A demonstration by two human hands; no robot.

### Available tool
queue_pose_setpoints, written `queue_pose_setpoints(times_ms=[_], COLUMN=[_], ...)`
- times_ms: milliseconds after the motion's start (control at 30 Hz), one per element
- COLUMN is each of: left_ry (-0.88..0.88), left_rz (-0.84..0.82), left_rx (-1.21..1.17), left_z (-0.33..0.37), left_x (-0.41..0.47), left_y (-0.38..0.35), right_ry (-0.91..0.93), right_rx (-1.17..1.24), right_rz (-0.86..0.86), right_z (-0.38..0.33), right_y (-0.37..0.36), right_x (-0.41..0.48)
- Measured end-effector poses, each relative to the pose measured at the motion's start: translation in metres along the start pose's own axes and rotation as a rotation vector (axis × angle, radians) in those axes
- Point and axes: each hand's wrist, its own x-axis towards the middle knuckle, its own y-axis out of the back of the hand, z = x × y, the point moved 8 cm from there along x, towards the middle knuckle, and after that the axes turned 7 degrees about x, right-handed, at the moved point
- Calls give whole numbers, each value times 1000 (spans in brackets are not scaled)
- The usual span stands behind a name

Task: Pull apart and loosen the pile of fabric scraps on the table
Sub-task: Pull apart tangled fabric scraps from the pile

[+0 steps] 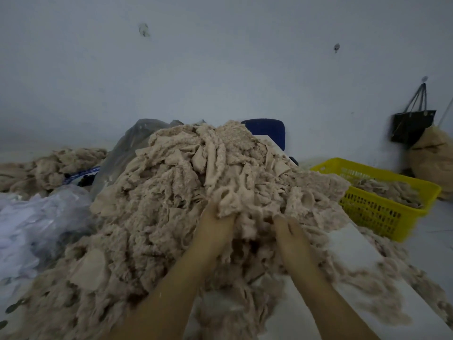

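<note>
Fabric scraps (186, 197), beige and fuzzy, are heaped in one tall tangled pile on the white table (362, 251), straight ahead of me in the head view. Looser wisps trail toward the near right edge.

Both hands are pushed into the near face of the pile, a little apart. The left hand (213, 224) is buried past the knuckles, so I cannot tell whether it grips anything. The right hand (291, 231) lies with its fingers fairly straight against the scraps and pinches nothing I can see.

The risks I see:
- The pile is steep, so a hard tug low down could bring the top sliding toward me or off the table.
- Long strips look knotted together, so pulling one may drag a whole clump rather than loosen it.
- Scraps could spill into the yellow basket (382, 214) just beside the pile, or onto the clear plastic bag (31, 224) to its left.

The near table edge is cut off, the pile hides whatever lies behind it, and the right side of the frame is blurred.
</note>
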Motion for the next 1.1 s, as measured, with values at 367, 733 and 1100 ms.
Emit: queue_pose_setpoints(times_ms=[367,733,1100], left_ry=[-326,542,217], left_rz=[-554,-66,7], left_rx=[225,-788,-236], left_z=[1,-10,-5], left_x=[-34,21,25], left_y=[-56,-27,4], right_ry=[-198,76,324], right_rx=[633,-62,-203], right_rz=[125,-58,73], right_z=[21,-5,-47], right_y=[10,-4,0], right_x=[17,0,-3])
